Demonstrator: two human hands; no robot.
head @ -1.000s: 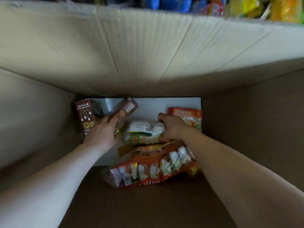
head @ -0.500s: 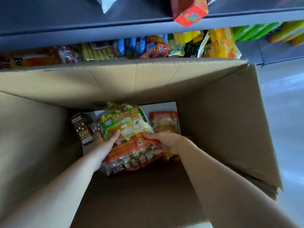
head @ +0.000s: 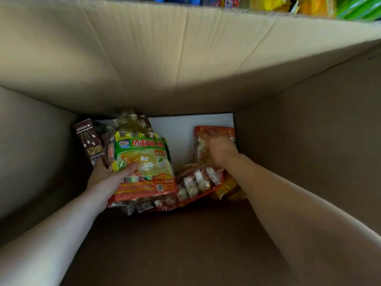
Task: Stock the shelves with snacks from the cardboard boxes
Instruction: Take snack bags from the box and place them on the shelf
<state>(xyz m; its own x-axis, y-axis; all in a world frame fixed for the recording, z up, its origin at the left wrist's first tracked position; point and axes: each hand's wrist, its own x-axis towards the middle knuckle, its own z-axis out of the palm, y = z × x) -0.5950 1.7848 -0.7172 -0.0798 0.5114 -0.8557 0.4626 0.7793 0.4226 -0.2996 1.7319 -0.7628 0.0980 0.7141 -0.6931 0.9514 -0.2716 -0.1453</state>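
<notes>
Deep in the cardboard box (head: pixel 185 58), my left hand (head: pixel 103 182) has its fingers (head: pixel 128 168) curled round the lower edge of a green snack bag (head: pixel 144 157) near the box's left wall. The right hand (head: pixel 220 150) lies blurred on a red pack (head: pixel 214 132) at the box's far right corner; I cannot tell whether it grips. The one-handed hold looks thin. The slick film could slip, or catch the brown cartons (head: pixel 88 141) beside it on the way out.
</notes>
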